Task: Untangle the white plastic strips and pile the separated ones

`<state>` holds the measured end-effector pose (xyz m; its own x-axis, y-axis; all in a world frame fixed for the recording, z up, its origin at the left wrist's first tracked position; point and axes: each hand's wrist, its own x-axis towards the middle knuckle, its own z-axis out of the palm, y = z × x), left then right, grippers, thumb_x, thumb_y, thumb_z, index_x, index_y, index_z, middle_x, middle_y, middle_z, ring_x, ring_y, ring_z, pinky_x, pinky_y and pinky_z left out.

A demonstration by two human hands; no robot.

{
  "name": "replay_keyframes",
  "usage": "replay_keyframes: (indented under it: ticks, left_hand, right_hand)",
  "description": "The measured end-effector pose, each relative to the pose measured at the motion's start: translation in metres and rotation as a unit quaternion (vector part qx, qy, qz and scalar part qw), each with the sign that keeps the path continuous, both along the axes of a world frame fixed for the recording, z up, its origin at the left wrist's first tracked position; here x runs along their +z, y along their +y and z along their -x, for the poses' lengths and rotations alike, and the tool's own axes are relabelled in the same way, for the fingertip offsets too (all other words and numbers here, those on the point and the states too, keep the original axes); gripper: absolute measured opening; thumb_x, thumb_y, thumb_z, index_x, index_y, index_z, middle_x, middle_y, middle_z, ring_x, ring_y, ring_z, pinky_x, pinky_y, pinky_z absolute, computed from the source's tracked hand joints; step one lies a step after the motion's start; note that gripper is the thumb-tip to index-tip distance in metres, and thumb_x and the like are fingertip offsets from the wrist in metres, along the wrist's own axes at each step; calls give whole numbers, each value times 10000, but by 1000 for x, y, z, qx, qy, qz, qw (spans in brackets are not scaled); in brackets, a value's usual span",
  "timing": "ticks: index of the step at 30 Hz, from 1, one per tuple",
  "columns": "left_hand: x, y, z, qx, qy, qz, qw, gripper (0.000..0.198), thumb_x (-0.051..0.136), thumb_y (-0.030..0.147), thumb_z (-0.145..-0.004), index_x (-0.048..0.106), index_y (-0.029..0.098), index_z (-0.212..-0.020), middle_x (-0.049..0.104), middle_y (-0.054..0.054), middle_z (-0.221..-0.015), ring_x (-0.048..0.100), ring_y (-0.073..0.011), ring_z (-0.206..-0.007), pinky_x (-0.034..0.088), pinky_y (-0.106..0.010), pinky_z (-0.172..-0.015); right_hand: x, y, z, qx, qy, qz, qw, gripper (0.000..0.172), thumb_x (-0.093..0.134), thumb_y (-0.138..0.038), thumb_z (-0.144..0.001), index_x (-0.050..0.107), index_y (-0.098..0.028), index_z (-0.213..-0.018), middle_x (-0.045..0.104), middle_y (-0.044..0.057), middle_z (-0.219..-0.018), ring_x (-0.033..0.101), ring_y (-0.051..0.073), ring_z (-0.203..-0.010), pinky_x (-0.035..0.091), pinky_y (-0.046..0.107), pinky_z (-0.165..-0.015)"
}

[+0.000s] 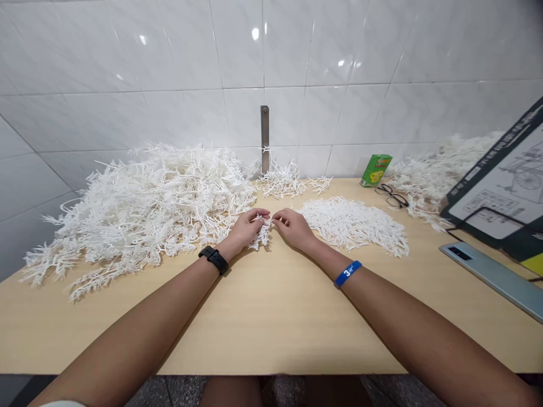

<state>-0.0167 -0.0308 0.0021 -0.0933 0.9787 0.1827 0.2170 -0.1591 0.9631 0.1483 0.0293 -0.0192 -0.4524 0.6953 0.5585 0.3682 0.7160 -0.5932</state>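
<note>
My left hand (248, 229), with a black band on its wrist, is closed in a pinch on a white branching plastic sprig (263, 236) whose twigs hang below the fingers. Close beside it, my right hand (293, 227) has thumb and forefinger pinched together at the sprig's right edge; the tiny bit between these fingertips is hard to make out. A tall tangled heap of white branching sprigs (169, 198) lies left of my hands. To the right spreads a flatter pile of small white pieces (354, 223).
Against the tiled wall (288, 113) stands an upright metal strip (265, 135), with loose white pieces (280, 180) at its foot. Rightward are a green box (375, 170), eyeglasses (392, 195), another white heap (432, 169), a dark printed carton (504, 186) and a phone (496, 277).
</note>
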Motion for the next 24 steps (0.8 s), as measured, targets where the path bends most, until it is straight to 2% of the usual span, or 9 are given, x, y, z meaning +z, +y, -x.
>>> replay_keyframes:
  ticks: [4,8,12,15,17,21,24]
  left_hand:
    - [0,1,1,23,56,-5,998,284,518,314,-817,676,172,-1006,621,-19,-736,513,-134,-619,399,-262,-582]
    - [2,1,-1,37,71,-25,997,195,553,273,-771,677,167,-879,652,-40,-810,558,-156,-692,429,-282,-637]
    - [4,-3,-5,20,77,-4,997,131,602,237,-718,630,173,-829,587,3,-669,480,-113,-558,370,-252,-549]
    - [3,-5,-6,-6,67,15,998,198,657,282,-712,590,182,-869,513,43,-578,424,-91,-495,313,-227,-499]
    - [2,-5,-6,-20,65,7,998,232,683,328,-712,581,179,-859,529,36,-608,438,-88,-509,322,-224,-505]
    - [2,-2,-5,-5,80,-57,995,213,673,357,-729,609,164,-792,625,-28,-840,518,-110,-644,410,-253,-601]
    - [4,0,-4,2,93,-74,993,209,659,360,-745,640,160,-802,650,-50,-897,552,-143,-736,443,-277,-675]
  right_hand:
    - [-1,1,-1,-30,27,2,999,101,558,-210,-858,655,-197,-831,647,36,-852,571,151,-722,440,287,-690]
    - [2,-1,0,-22,40,-1,999,104,545,-220,-855,636,-197,-810,642,31,-833,570,157,-729,437,291,-693]
    - [5,-4,0,-7,58,-2,998,117,522,-226,-857,613,-195,-791,636,36,-836,574,163,-758,437,285,-673]
    - [6,-6,0,-7,67,-3,998,109,518,-225,-852,603,-195,-789,635,38,-838,575,166,-764,440,286,-667]
    - [6,-6,0,-4,69,-3,998,110,515,-229,-853,598,-195,-788,635,39,-837,575,166,-761,443,287,-665]
    - [4,-5,0,2,66,3,998,106,516,-240,-856,605,-194,-821,635,40,-847,575,161,-740,452,289,-655]
    - [4,-5,0,8,74,7,997,188,531,-219,-845,629,-201,-1004,640,47,-938,574,150,-732,468,285,-651]
